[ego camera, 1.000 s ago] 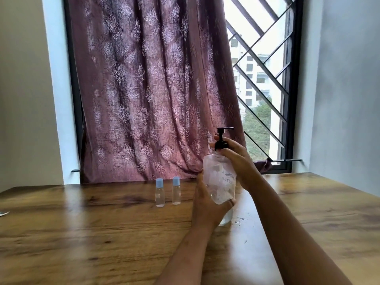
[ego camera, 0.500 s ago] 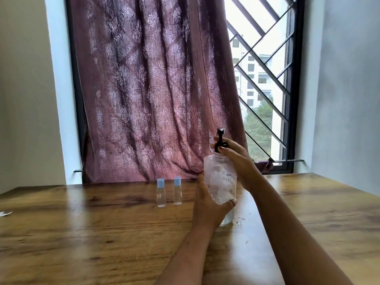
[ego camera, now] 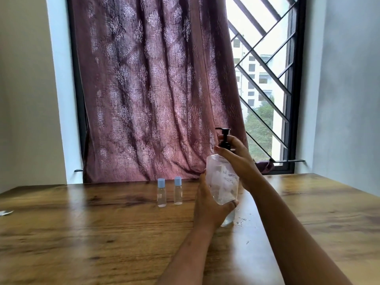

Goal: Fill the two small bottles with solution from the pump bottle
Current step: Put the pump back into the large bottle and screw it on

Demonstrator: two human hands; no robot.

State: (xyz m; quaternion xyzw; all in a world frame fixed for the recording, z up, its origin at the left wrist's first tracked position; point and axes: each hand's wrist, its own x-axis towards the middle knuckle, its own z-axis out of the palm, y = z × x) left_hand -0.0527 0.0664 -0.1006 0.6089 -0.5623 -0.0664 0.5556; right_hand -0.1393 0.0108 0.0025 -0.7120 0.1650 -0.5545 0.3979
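A clear pump bottle (ego camera: pixel 223 183) with a black pump head (ego camera: pixel 224 138) stands tilted on the wooden table (ego camera: pixel 102 233). My left hand (ego camera: pixel 207 204) grips its lower body from the left. My right hand (ego camera: pixel 236 157) curls round the black collar below the pump head. Two small clear bottles stand upright side by side to the left, each with a light blue cap on: the left small bottle (ego camera: pixel 161 192) and the right small bottle (ego camera: pixel 177 190). Both are apart from my hands.
A patterned maroon curtain (ego camera: pixel 154 89) hangs behind the table's far edge, with a barred window (ego camera: pixel 265 89) to its right. Small clear drops or flecks (ego camera: pixel 240 222) lie on the table by the pump bottle's base. A pale scrap (ego camera: pixel 5 212) lies at the left edge.
The pump head has turned under my right hand; its spout pointed right, then toward the camera, and points left now. My left hand keeps its hold on the bottle's body.
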